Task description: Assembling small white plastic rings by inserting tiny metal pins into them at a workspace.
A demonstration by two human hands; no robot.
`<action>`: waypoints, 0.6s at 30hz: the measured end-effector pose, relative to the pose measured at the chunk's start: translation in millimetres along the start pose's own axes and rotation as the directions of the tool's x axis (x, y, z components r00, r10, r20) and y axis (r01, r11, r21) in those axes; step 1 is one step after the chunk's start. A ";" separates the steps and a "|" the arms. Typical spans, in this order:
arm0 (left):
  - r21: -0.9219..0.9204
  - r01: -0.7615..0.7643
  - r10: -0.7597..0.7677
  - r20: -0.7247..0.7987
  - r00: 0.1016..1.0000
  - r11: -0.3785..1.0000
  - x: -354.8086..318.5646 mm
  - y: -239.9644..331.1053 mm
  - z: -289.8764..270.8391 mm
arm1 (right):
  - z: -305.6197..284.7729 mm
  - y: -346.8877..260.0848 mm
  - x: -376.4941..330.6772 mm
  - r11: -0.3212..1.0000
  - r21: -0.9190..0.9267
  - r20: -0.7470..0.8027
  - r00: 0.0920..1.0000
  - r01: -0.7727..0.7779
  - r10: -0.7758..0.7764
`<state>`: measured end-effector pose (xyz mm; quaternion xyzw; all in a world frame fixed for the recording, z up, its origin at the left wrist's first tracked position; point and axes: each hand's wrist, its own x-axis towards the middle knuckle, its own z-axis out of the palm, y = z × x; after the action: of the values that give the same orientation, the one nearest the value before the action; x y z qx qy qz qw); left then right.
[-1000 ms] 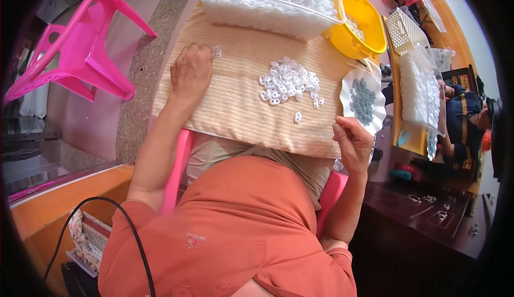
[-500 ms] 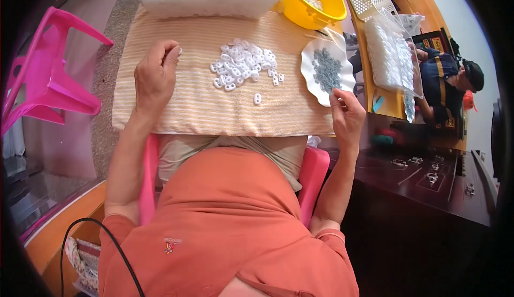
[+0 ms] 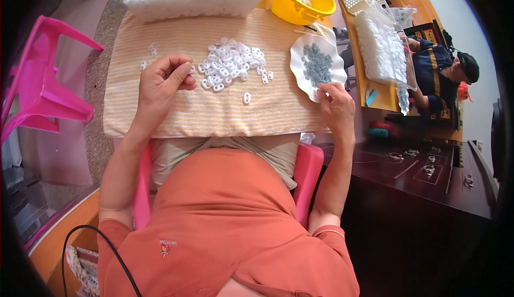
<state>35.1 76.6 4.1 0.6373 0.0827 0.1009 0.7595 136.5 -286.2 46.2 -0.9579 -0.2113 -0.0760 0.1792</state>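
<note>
My left hand (image 3: pixel 165 85) is closed in a pinch at the left of the pile, with a small white two-holed plastic piece (image 3: pixel 192 69) at its fingertips. Beside it, a heap of similar white pieces (image 3: pixel 227 61) lies mid-table. One single piece (image 3: pixel 247 98) lies nearer to me. At the right, my right hand (image 3: pixel 337 107) reaches over the near rim of a white scalloped plate (image 3: pixel 300 64). Its thumb and fingers are pressed together by the small grey translucent pieces (image 3: pixel 317 64); what they grip, if anything, is too small to make out.
A clear bin (image 3: pixel 187 2) full of white pieces and a yellow basin (image 3: pixel 305 10) stand along the far edge. A few white pieces (image 3: pixel 153 49) lie at the left. A pink stool (image 3: pixel 53 91) stands left; a co-worker (image 3: pixel 447 72) sits right beside another filled bin (image 3: pixel 383 50).
My left hand has moved right and toward me, up to the heap, uncovering a few white pieces behind it. My right hand stays at the plate's near rim. The whole view has shifted slightly.
</note>
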 end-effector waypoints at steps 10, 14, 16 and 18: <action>-0.184 0.156 -0.152 0.035 0.988 0.970 -5.5 7.6 4.7 | 5.8 -7.8 7.7 0.995 -0.052 -0.017 0.996 0.088 -0.089; -0.207 0.224 -0.216 0.060 0.975 0.952 -8.4 9.3 8.6 | 6.8 -15.5 14.7 0.996 -0.053 0.049 0.997 0.067 -0.065; -0.211 0.240 -0.230 0.069 0.971 0.948 -9.9 9.8 10.4 | 6.2 -18.5 16.6 0.998 -0.052 0.088 0.996 0.036 -0.032; -0.215 0.258 -0.247 0.079 0.966 0.942 -10.2 9.4 11.1 | 6.1 -19.2 17.1 0.997 -0.064 0.110 0.993 0.048 -0.041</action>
<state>27.7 65.0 15.4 0.5344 0.1323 -0.0049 0.8348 144.0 -261.2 50.3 -0.9611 -0.2392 -0.0349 0.1339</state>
